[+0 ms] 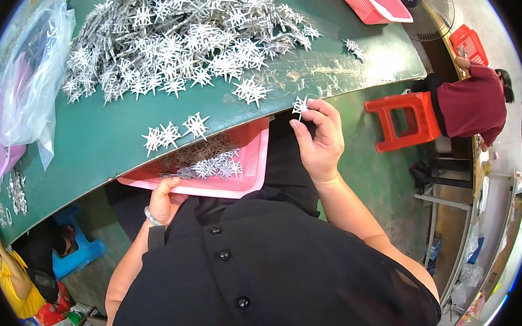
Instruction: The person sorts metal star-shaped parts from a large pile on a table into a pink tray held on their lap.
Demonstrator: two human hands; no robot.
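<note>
right hand (319, 141) pinches white star piece (299, 106) (left hand (164, 201) steadies pink basket (252, 169))

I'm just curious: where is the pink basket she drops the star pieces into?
In the head view, the pink basket sits on her lap under the green table's edge, her left hand gripping its near rim.

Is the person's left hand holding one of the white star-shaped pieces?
No, the left hand grips the near edge of the pink basket; the right hand pinches a white star-shaped piece.
</note>
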